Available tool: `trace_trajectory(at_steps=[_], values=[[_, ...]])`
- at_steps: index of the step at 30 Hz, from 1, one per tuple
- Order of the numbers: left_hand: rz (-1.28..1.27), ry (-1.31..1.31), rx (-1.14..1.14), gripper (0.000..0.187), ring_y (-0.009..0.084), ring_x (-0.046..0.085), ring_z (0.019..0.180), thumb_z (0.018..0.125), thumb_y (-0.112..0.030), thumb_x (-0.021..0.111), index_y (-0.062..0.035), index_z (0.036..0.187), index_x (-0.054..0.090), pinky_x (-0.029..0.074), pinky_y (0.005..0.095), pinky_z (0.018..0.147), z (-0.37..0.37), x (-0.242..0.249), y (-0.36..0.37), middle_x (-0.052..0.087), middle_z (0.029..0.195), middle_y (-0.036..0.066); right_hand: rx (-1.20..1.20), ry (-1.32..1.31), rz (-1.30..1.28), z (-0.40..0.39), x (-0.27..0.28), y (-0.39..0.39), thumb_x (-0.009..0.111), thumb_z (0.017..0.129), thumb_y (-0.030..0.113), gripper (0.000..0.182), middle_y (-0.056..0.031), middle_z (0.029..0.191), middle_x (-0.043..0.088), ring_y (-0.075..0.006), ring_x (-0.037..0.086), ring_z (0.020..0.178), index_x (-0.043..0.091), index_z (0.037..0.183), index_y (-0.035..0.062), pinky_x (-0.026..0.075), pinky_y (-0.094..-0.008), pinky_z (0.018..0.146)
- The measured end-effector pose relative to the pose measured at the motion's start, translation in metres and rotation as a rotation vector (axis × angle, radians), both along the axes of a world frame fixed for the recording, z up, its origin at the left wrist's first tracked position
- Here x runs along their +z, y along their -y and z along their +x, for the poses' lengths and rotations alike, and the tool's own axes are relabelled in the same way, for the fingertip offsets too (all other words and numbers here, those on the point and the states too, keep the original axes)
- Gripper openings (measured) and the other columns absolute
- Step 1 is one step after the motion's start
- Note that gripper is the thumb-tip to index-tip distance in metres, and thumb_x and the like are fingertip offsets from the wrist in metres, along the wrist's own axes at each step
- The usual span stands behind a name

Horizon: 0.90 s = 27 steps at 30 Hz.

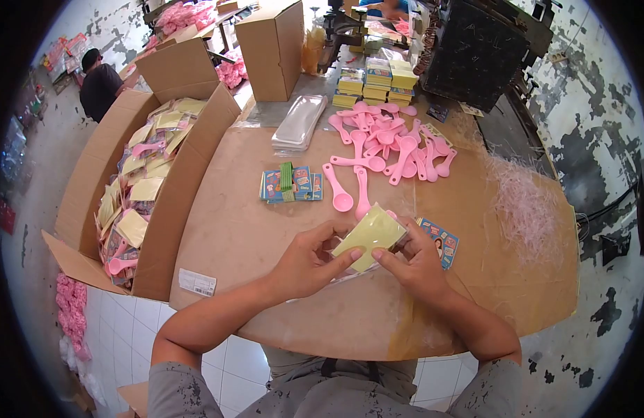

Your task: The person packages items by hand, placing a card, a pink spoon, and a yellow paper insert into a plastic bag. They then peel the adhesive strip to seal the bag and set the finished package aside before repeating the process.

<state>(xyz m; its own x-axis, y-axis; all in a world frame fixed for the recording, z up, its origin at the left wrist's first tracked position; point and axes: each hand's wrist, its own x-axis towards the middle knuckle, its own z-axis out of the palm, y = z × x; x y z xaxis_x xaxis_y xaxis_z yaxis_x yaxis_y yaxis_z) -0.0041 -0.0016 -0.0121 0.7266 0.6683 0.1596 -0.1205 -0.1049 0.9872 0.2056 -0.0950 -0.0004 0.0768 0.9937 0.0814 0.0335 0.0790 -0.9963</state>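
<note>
A pale yellow card (373, 235) in clear plastic is held between my left hand (315, 258) and my right hand (418, 263), with both thumbs pressed on its near side. Just beyond it, pink spoons (339, 189) lie on the brown tabletop (238, 237), and many more form a heap (388, 136) farther back. A blue printed card (440, 242) rests partly behind my right hand. To the left lies a stack of blue cards (306, 182) with a green band (287, 182) around it. Clear plastic bags (299, 124) are piled behind that stack.
An open carton (161, 226) of packed pieces stands at the left. Stacks of cards (377, 76) and a closed carton (268, 52) are at the back. Plastic shreds (527, 209) lie on the right, near a black box (474, 52). Another person (100, 87) is far left.
</note>
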Motion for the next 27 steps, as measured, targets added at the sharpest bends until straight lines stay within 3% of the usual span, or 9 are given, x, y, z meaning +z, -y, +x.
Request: trace_trajectory(at_steps=[6,13,18,21,23,25,27], values=[[-0.247,0.02,-0.068,0.03,0.0103,0.069,0.102,0.106,-0.014,0.064,0.0013,0.129,0.055,0.063,0.0268,0.077,-0.001,0.001,-0.005,0.067,0.12,0.007,0.017,-0.14,-0.001,0.0,0.007,-0.002,0.072,0.098,0.004,0.044,-0.0086,0.118,0.07,-0.0125,0.065,0.107,0.054,0.137,-0.0017,0.052,-0.0309,0.089],[-0.259,0.09,-0.088,0.028,0.0106,0.069,0.104,0.107,-0.011,0.061,0.0004,0.132,0.055,0.063,0.027,0.077,0.0,0.005,-0.006,0.066,0.121,0.006,0.034,-0.121,0.064,0.007,0.001,-0.004,0.071,0.098,0.004,0.022,-0.0065,0.104,0.069,-0.0124,0.066,0.097,0.062,0.117,-0.0012,0.052,-0.03,0.088],[-0.241,0.089,-0.057,0.028,0.0109,0.069,0.103,0.106,-0.011,0.061,0.0,0.131,0.056,0.063,0.0278,0.075,0.002,0.006,-0.003,0.066,0.122,0.006,0.041,-0.044,0.065,0.01,-0.003,-0.003,0.069,0.098,0.004,0.018,-0.0047,0.1,0.07,-0.0115,0.065,0.095,0.065,0.115,-0.0004,0.051,-0.0295,0.085],[-0.125,-0.163,0.07,0.028,0.0131,0.07,0.103,0.107,-0.015,0.061,-0.0001,0.13,0.058,0.063,0.0283,0.072,-0.011,0.009,-0.022,0.065,0.123,0.006,0.014,0.077,0.136,0.013,0.002,-0.005,0.069,0.098,0.005,0.022,-0.004,0.1,0.071,-0.0117,0.066,0.092,0.066,0.119,0.0009,0.051,-0.0289,0.082],[-0.119,-0.003,0.342,0.039,0.0196,0.07,0.109,0.111,-0.028,0.052,-0.0007,0.138,0.054,0.063,0.035,0.082,-0.036,0.032,-0.042,0.064,0.128,0.01,-0.014,0.152,0.17,0.019,0.003,-0.006,0.069,0.097,0.006,0.025,-0.0038,0.101,0.071,-0.0115,0.066,0.09,0.066,0.122,0.0019,0.051,-0.0284,0.081],[-0.203,0.704,0.625,0.054,0.0265,0.067,0.117,0.112,-0.042,0.041,0.0001,0.146,0.045,0.057,0.0426,0.099,-0.044,0.058,-0.061,0.063,0.134,0.015,-0.05,0.205,0.173,0.031,0.004,-0.008,0.07,0.097,0.008,0.027,-0.0038,0.103,0.072,-0.0109,0.066,0.09,0.067,0.123,0.0027,0.051,-0.0278,0.081],[-0.333,0.768,0.72,0.059,0.0232,0.064,0.119,0.111,-0.046,0.034,-0.0017,0.15,0.04,0.054,0.0421,0.097,-0.046,0.078,-0.07,0.061,0.141,0.014,-0.083,0.248,0.123,0.04,0.012,-0.009,0.07,0.096,0.011,0.026,-0.0056,0.102,0.072,-0.0127,0.067,0.09,0.068,0.12,0.0018,0.051,-0.0293,0.082]])
